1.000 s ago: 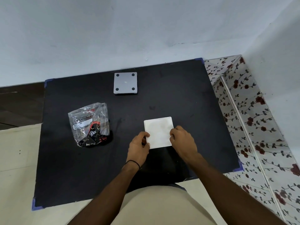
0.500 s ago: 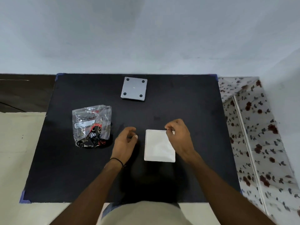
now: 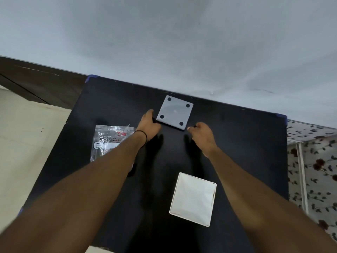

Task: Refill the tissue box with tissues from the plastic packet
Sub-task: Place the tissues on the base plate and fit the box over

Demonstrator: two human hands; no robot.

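Table (image 3: 246, 147), black, w/ grey tissue box (image 3: 175, 112) at 12 o'clock, underside up. Plastic packet (image 3: 109, 141) at 9, tissue stack (image 3: 193, 199) at 5. Left hand (image 3: 148, 126) touching box's left edge, right hand (image 3: 202, 135) just beside its near corner; fingers apart, gripping nothing.

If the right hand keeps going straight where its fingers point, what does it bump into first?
Probably the grey box. The right hand points up and left toward the box's near corner, with only bare black table between them, though its height above the table is hard to judge.
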